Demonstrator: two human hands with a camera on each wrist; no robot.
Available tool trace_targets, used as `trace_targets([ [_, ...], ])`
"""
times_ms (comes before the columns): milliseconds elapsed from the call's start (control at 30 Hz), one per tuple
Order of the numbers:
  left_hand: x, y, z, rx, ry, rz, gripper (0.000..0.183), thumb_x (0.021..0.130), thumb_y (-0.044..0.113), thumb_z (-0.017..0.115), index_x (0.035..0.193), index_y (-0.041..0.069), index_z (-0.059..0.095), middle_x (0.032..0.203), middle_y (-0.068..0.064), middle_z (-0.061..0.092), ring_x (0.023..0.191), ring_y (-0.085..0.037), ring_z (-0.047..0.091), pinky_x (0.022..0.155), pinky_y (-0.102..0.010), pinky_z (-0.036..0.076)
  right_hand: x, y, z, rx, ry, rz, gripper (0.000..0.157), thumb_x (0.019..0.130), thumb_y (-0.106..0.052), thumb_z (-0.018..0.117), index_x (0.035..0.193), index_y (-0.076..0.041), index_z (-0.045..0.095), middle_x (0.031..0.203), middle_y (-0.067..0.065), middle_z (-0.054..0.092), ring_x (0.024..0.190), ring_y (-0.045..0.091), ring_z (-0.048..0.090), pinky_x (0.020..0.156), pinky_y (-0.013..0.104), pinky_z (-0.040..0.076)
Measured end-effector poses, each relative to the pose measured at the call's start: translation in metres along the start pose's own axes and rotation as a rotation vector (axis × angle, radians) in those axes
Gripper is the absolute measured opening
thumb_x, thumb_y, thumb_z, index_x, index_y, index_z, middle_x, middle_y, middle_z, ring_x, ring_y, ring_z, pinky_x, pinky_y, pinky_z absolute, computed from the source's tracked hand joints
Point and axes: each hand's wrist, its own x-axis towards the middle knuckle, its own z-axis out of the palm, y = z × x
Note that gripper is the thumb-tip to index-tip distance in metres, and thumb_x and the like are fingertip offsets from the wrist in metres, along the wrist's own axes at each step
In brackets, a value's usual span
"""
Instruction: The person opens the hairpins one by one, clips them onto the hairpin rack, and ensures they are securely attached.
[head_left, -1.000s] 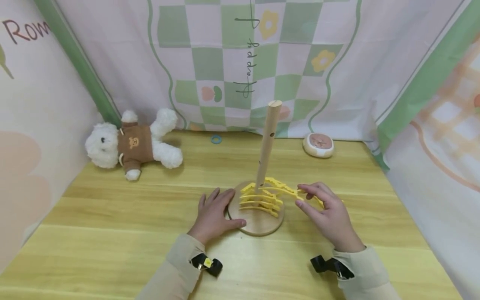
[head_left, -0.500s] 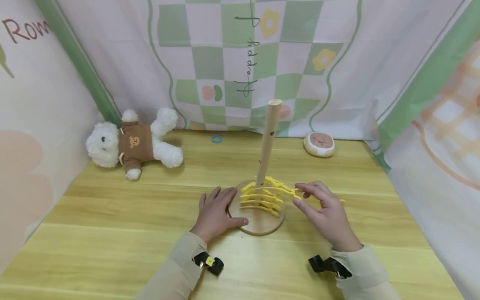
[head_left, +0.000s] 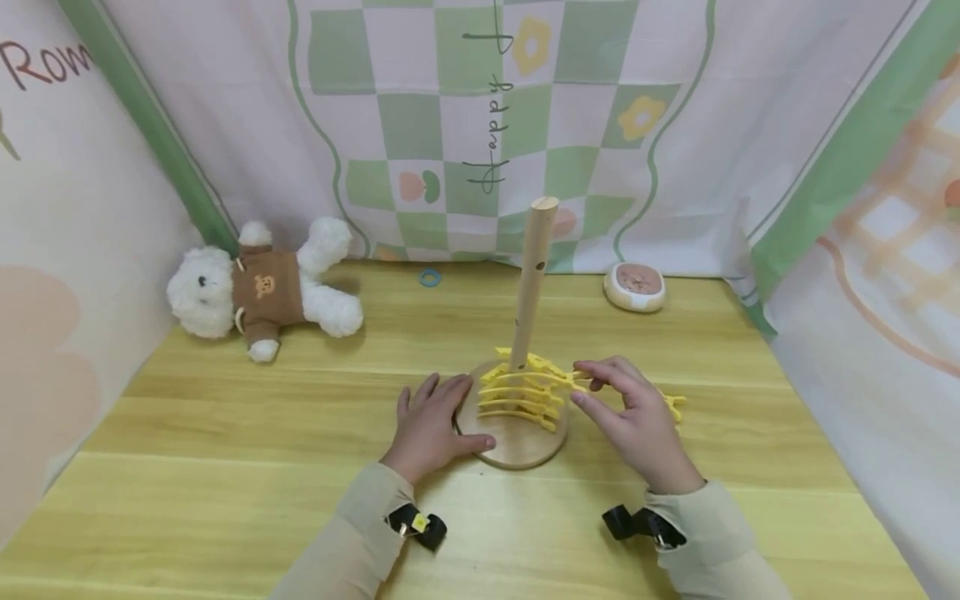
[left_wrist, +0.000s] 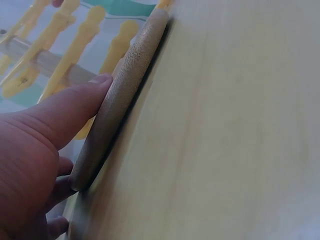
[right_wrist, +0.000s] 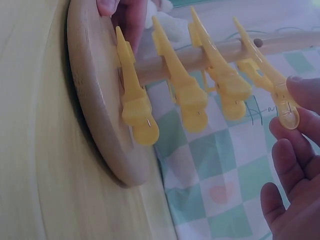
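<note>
Right hand (head_left: 637,423) pinches a yellow clip (right_wrist: 270,74), likely clamping the dowel (head_left: 531,275) (left hand (head_left: 431,425) spread against the base (head_left: 517,454)); next, gentle release.

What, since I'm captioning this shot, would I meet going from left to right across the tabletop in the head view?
White plush toy in a brown top → left hand → wooden dowel → right hand.
</note>
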Motion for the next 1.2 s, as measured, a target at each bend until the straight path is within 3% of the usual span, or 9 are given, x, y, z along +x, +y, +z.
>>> trace_targets([
  [267,0.0,0.002,-0.001,0.005,-0.006,0.007,0.096,0.077,0.061,0.079,0.155,0.019,0.041,0.157,0.001,0.041,0.149,-0.039,0.023,0.115,-0.069,0.002,0.003,-0.006,0.008,0.042,-0.034,0.018,0.032,0.089,-0.006,0.075,0.12,-0.013,0.071,0.104,0.002,0.065,0.095,0.015,0.055,0.038,0.023,0.034],
  [767,0.001,0.0,0.0,-0.02,0.002,0.004,0.096,0.075,0.06,0.081,0.153,0.02,0.043,0.156,0.002,0.044,0.149,-0.038,0.023,0.116,-0.068,0.002,0.005,-0.005,0.013,0.055,-0.04,0.03,0.034,0.091,-0.006,0.074,0.124,-0.012,0.07,0.105,0.003,0.065,0.096,0.014,0.055,0.04,0.022,0.038],
  [933,0.001,0.0,0.0,-0.012,0.003,0.001,0.095,0.075,0.06,0.081,0.153,0.021,0.043,0.155,0.003,0.044,0.149,-0.038,0.024,0.116,-0.068,0.003,0.006,-0.004,0.013,0.059,-0.043,0.021,0.034,0.091,-0.005,0.073,0.125,-0.011,0.07,0.105,0.005,0.065,0.096,0.015,0.056,0.044,0.022,0.041],
  [1100,0.001,0.002,-0.001,-0.009,0.001,-0.003,0.095,0.075,0.059,0.081,0.153,0.021,0.044,0.155,0.003,0.044,0.149,-0.038,0.024,0.116,-0.068,0.002,0.007,-0.004,0.013,0.042,-0.032,0.007,0.036,0.09,-0.004,0.074,0.125,-0.008,0.07,0.105,0.002,0.066,0.097,0.015,0.057,0.067,0.019,0.048],
  [1200,0.001,0.003,-0.001,-0.004,-0.001,-0.005,0.095,0.075,0.059,0.081,0.153,0.021,0.044,0.156,0.003,0.044,0.149,-0.038,0.024,0.116,-0.068,0.003,0.007,-0.004,0.012,0.045,-0.027,0.005,0.036,0.09,-0.003,0.074,0.125,-0.006,0.069,0.105,0.002,0.066,0.098,0.015,0.057,0.073,0.02,0.048],
])
